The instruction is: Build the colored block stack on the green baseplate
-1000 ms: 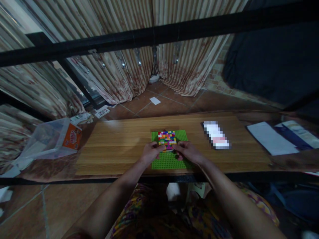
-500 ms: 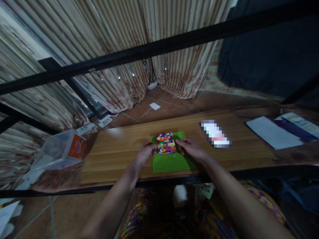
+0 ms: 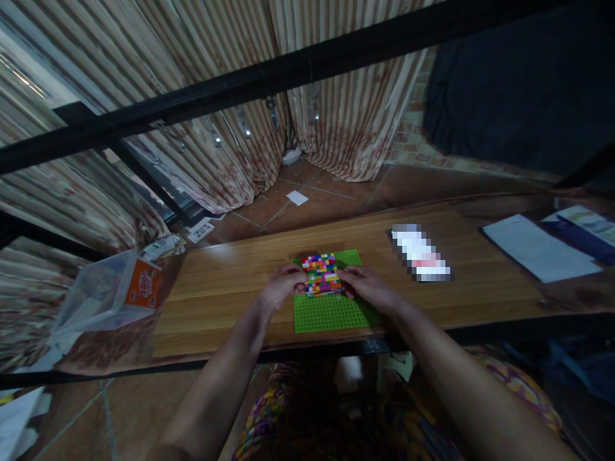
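A block of many-coloured toy building bricks (image 3: 321, 275) stands on the upper part of a green studded baseplate (image 3: 331, 315). At the block's left side is my left hand (image 3: 286, 285), thumb and fingertips closed against its edge. My right hand (image 3: 362, 286) holds the opposite side, with thumb and index finger touching the bricks and the other fingers curled underneath. The block sits between both hands. Its underside is hidden, so I cannot tell whether it is attached to the baseplate.
The baseplate lies on a wooden tabletop (image 3: 216, 288). To the right are a phone-like object with a blurred screen (image 3: 421, 253) and white paper sheets (image 3: 538, 246). A clear plastic bin (image 3: 98, 291) with an orange packet (image 3: 144, 283) stands left. A black bar (image 3: 250, 77) crosses behind.
Both hands have closed in on the brick block; my right fingertips now touch its right side. The whole view has shifted slightly.
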Action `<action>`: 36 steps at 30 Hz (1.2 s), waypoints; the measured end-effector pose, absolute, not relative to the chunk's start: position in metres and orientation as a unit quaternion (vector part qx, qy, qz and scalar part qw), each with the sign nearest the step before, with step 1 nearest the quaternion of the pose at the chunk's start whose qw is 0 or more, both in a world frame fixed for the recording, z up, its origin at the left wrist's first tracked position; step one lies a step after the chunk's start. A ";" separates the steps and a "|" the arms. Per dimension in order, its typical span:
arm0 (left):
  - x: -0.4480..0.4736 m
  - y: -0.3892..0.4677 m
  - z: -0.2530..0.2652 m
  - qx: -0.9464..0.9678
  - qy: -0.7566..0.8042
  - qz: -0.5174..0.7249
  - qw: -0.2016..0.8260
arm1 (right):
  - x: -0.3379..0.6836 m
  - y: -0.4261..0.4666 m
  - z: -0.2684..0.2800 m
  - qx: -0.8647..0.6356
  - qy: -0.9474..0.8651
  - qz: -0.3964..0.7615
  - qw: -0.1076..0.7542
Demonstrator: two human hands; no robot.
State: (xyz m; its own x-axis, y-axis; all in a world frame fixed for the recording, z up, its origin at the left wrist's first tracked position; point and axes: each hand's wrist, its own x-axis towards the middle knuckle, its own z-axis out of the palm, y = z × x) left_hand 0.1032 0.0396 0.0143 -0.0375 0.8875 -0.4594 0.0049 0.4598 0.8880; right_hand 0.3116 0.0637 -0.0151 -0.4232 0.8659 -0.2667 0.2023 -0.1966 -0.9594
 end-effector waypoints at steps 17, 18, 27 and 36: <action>0.106 0.044 0.006 0.366 0.638 0.364 0.571 | 0.311 0.067 -0.022 -0.459 -0.555 0.642 0.264; 0.106 0.043 0.006 0.367 0.637 0.367 0.570 | 0.311 0.067 -0.021 -0.459 -0.557 0.640 0.264; 0.093 0.042 0.013 0.356 0.604 0.419 0.577 | 0.310 0.064 -0.019 -0.472 -0.515 0.661 0.275; 0.097 0.058 0.015 0.332 0.584 0.471 0.572 | 0.310 0.066 -0.018 -0.486 -0.509 0.654 0.276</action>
State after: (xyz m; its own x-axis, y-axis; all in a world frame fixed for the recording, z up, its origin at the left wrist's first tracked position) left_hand 0.0974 0.0580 0.0146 -0.1259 0.9264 -0.3548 -0.1513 0.3356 0.9298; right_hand 0.3098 0.0658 -0.0177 -0.3741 0.8567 -0.3551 0.1337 -0.3291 -0.9348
